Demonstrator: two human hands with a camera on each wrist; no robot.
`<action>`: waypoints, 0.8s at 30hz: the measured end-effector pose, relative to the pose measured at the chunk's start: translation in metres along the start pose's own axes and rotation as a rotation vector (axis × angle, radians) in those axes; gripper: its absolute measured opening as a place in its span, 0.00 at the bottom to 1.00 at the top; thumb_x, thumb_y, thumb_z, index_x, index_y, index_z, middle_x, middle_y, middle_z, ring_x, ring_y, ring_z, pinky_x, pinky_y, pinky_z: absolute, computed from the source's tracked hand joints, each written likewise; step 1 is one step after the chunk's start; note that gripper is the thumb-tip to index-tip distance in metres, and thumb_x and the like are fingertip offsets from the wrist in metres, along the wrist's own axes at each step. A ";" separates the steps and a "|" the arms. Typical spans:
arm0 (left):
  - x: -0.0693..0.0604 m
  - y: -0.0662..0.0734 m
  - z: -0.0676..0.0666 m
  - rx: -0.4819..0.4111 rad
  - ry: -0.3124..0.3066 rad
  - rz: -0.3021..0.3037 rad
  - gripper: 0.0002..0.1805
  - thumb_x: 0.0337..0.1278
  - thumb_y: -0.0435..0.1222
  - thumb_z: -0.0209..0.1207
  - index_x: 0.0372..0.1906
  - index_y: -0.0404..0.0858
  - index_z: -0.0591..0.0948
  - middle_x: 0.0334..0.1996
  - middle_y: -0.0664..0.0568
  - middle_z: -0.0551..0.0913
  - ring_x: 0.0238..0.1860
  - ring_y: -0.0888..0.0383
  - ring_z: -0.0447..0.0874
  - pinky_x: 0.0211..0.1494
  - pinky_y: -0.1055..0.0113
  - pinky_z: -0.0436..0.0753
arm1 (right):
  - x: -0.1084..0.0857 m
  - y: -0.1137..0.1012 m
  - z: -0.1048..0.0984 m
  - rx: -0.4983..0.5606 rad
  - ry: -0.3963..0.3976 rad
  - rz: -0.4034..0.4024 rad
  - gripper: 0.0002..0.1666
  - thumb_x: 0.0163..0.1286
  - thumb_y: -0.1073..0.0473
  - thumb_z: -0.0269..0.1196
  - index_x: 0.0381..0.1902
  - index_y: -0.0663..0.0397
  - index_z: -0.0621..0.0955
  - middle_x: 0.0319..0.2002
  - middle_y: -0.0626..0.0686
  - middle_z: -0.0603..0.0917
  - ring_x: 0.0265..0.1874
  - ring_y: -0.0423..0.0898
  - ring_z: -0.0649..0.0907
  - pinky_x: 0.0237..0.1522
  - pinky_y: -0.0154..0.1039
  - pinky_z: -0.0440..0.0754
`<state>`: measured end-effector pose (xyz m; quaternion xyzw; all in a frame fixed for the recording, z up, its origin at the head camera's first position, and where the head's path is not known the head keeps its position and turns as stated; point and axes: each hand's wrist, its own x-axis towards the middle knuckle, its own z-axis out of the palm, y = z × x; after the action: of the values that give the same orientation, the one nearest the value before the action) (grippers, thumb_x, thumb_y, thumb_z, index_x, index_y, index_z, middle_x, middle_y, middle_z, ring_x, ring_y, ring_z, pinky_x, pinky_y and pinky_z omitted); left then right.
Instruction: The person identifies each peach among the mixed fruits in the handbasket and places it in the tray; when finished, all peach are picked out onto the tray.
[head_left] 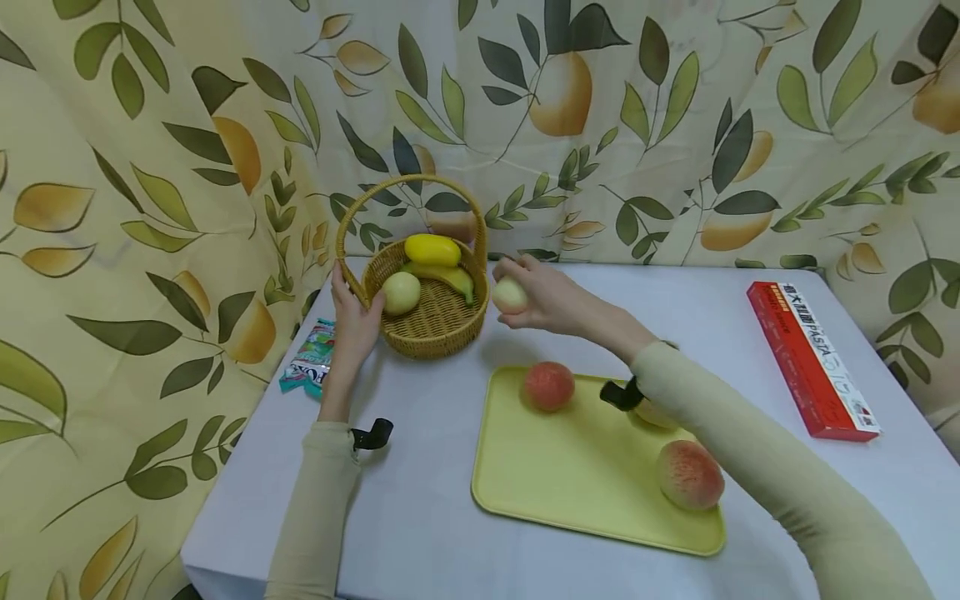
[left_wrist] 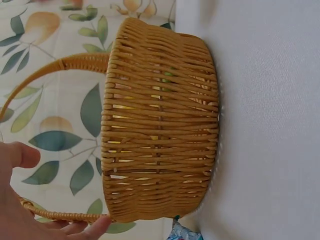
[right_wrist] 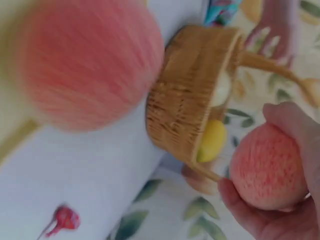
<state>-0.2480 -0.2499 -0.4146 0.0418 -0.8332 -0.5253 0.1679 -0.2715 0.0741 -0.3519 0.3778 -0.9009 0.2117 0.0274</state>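
My right hand (head_left: 536, 292) grips a peach (right_wrist: 270, 167) beside the basket's right rim. The peach looks pale in the head view and pink in the right wrist view. At the basket's left side, my left hand (head_left: 354, 321) holds the foot of the arched handle, thumb on one side and fingers on the other. The woven basket (head_left: 431, 346) stands upright. In it lie a pale round fruit (head_left: 401, 292), a banana (head_left: 448, 279) and a yellow oval fruit (head_left: 432, 250).
A yellow tray (head_left: 555, 492) in front carries a peach (head_left: 550, 386), another peach (head_left: 691, 475) and a yellowish fruit partly hidden by my right sleeve. A snack packet (head_left: 309, 357) lies left, a red pasta box (head_left: 810, 358) right. A small red wrapped thing (right_wrist: 66, 217) lies on the table.
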 end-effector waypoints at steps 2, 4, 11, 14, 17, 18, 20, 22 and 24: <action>-0.001 0.000 0.000 -0.002 -0.003 -0.008 0.50 0.74 0.41 0.55 0.83 0.44 0.33 0.84 0.39 0.36 0.84 0.40 0.40 0.85 0.45 0.49 | -0.031 -0.009 -0.007 0.023 0.009 0.005 0.29 0.61 0.47 0.74 0.56 0.44 0.76 0.50 0.57 0.79 0.39 0.51 0.82 0.37 0.45 0.85; -0.002 -0.001 0.000 -0.005 -0.001 -0.006 0.50 0.74 0.41 0.55 0.83 0.45 0.33 0.84 0.39 0.36 0.84 0.41 0.40 0.86 0.46 0.49 | -0.060 -0.021 -0.012 0.031 0.005 0.021 0.29 0.62 0.46 0.73 0.56 0.45 0.75 0.50 0.54 0.79 0.39 0.48 0.82 0.37 0.43 0.84; -0.001 -0.004 -0.001 -0.027 0.010 0.016 0.50 0.74 0.38 0.55 0.84 0.45 0.33 0.84 0.40 0.36 0.84 0.43 0.40 0.86 0.48 0.50 | -0.147 -0.063 -0.009 -0.020 0.011 0.072 0.40 0.59 0.44 0.77 0.59 0.51 0.68 0.47 0.49 0.81 0.38 0.39 0.79 0.38 0.34 0.82; -0.001 -0.003 -0.002 -0.046 0.010 0.020 0.50 0.74 0.37 0.55 0.84 0.45 0.33 0.84 0.40 0.35 0.84 0.43 0.41 0.86 0.49 0.52 | -0.168 -0.071 0.003 -0.075 0.045 0.063 0.37 0.56 0.44 0.78 0.61 0.41 0.75 0.51 0.46 0.80 0.37 0.37 0.79 0.36 0.32 0.81; -0.001 -0.002 -0.002 -0.050 0.005 0.022 0.50 0.74 0.37 0.55 0.84 0.45 0.33 0.84 0.40 0.35 0.84 0.42 0.42 0.85 0.49 0.53 | -0.180 -0.073 0.018 -0.138 0.080 0.057 0.37 0.54 0.43 0.79 0.62 0.36 0.78 0.55 0.46 0.81 0.39 0.38 0.82 0.39 0.36 0.82; -0.001 -0.001 -0.002 -0.052 0.004 0.020 0.50 0.74 0.38 0.55 0.84 0.45 0.32 0.84 0.40 0.34 0.84 0.42 0.41 0.85 0.48 0.53 | -0.183 -0.072 0.024 -0.156 0.081 0.067 0.39 0.54 0.42 0.79 0.63 0.36 0.78 0.55 0.46 0.81 0.40 0.39 0.82 0.39 0.38 0.82; -0.002 -0.002 -0.001 -0.049 0.004 0.014 0.51 0.74 0.39 0.55 0.84 0.47 0.32 0.84 0.41 0.34 0.84 0.42 0.41 0.85 0.48 0.53 | -0.185 -0.072 0.035 -0.178 0.080 0.078 0.40 0.53 0.41 0.79 0.62 0.39 0.78 0.54 0.46 0.83 0.44 0.42 0.83 0.43 0.42 0.83; -0.003 -0.002 -0.001 -0.043 0.005 0.007 0.51 0.74 0.40 0.55 0.84 0.49 0.32 0.84 0.42 0.34 0.84 0.43 0.40 0.85 0.48 0.52 | -0.186 -0.072 0.046 -0.191 0.074 0.079 0.41 0.53 0.40 0.78 0.63 0.42 0.78 0.53 0.46 0.83 0.45 0.44 0.82 0.46 0.42 0.82; -0.004 -0.003 0.001 -0.044 0.002 0.006 0.51 0.74 0.40 0.55 0.84 0.50 0.31 0.84 0.42 0.33 0.84 0.44 0.40 0.85 0.49 0.52 | -0.187 -0.070 0.055 -0.206 0.072 0.068 0.40 0.53 0.39 0.78 0.63 0.41 0.78 0.53 0.47 0.84 0.45 0.44 0.81 0.45 0.41 0.81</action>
<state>-0.2450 -0.2498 -0.4187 0.0360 -0.8214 -0.5428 0.1712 -0.0835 0.1333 -0.4156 0.3344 -0.9286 0.1323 0.0911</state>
